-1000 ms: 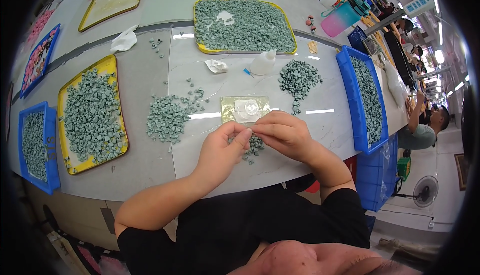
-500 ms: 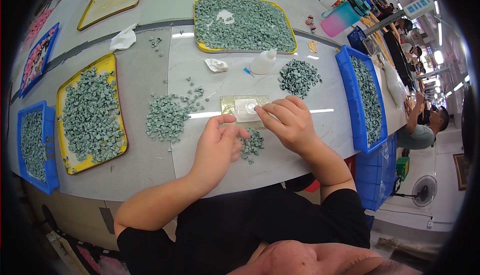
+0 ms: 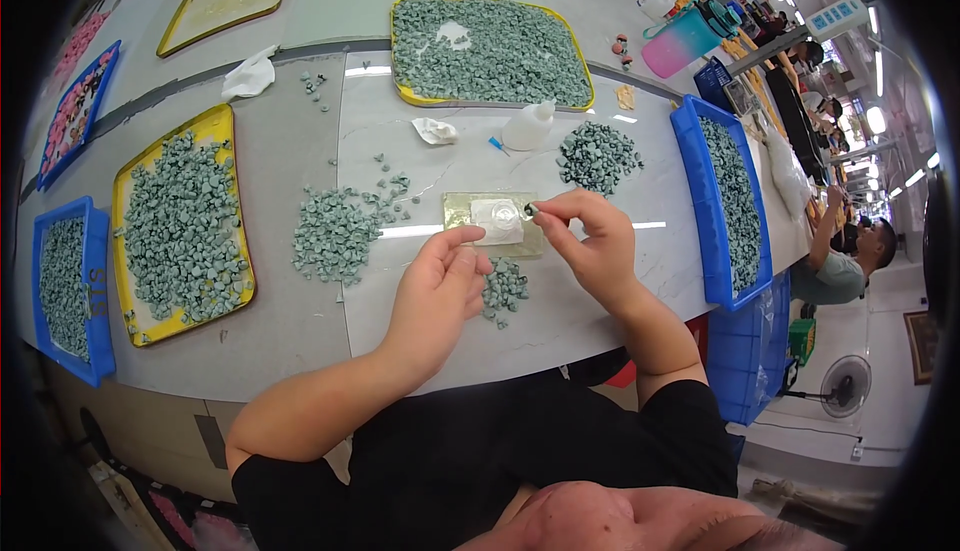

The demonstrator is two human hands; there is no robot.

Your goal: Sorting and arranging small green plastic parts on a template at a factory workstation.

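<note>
My right hand (image 3: 597,243) pinches a small dark-and-green piece (image 3: 529,210) between thumb and fingertips, over the right edge of a flat yellowish plate (image 3: 455,211). On that plate lies a white sheet with a clear round dish (image 3: 503,214). My left hand (image 3: 436,286) hovers at the plate's near left corner, fingers loosely curled, the index apart from the thumb, nothing visible between them. A small heap of green pieces (image 3: 507,288) lies between my hands. Larger heaps of them sit left (image 3: 335,236) and at the far right (image 3: 597,157) of the plate.
Beyond the plate stand a white squeeze bottle (image 3: 528,126) and a crumpled tissue (image 3: 434,132). Yellow trays of green pieces lie at the back (image 3: 404,91) and left (image 3: 245,281). Blue bins flank them, right (image 3: 697,196) and left (image 3: 100,326). A person (image 3: 838,266) is at the far right.
My right hand has drawn back right from the clear dish, and the piece in its fingertips now shows plainly. My left hand has hardly moved.
</note>
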